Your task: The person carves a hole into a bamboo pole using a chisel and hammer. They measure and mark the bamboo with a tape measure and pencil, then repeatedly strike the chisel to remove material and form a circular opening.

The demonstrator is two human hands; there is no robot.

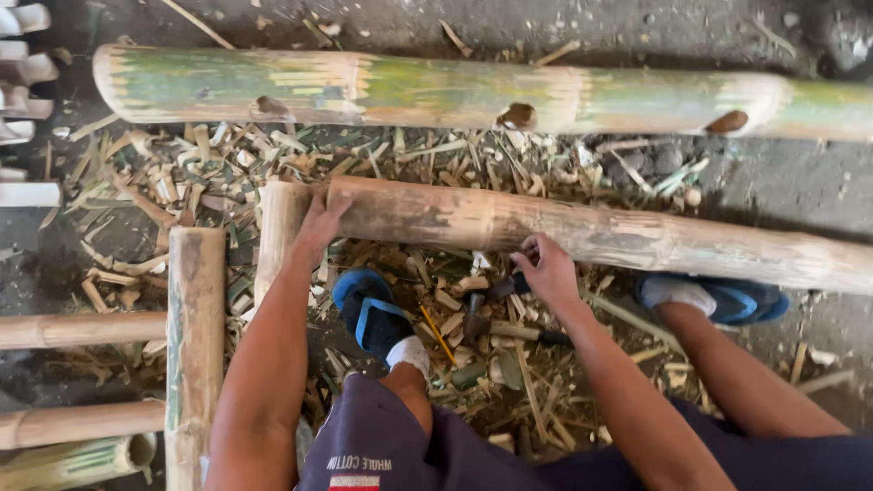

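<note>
Head view, looking down on a squatting person.

Item 1: long stripped tan bamboo pole [582, 232], lying across the frame from 9 to 3 o'clock on a dark dirt floor [800, 186]; its left end butts against a short upright-looking pale bamboo piece [277, 227].

Item 2: left hand [320, 221], at 10 o'clock of centre, fingers spread and pressed flat against the pole's left end, bracing it.

Item 3: right hand [546, 268], just below the pole at centre, fingers curled down toward a dark-headed tool with a wooden handle [509, 332] lying among the chips. Whether the fingers already pinch anything I cannot tell.

Item 4: green unpeeled bamboo trunk with knot stubs [455, 91], at 12 o'clock, well apart from the hands.

Item 5: litter of bamboo shavings and chips [182, 177], thick between the two poles and under the legs.

Item 6: blue sandals with white socks [373, 314], one either side of the right forearm.

Item 7: bamboo frame of joined poles [195, 318], at 8 o'clock.

Judgement: the pole is being steadied for working; the next move likely calls for a firm grip on the tool while the left hand holds the pole from rolling.

Obscured: the tool's head is half buried in chips; both poles are cut off at right; white objects at the far left edge are unidentifiable.
</note>
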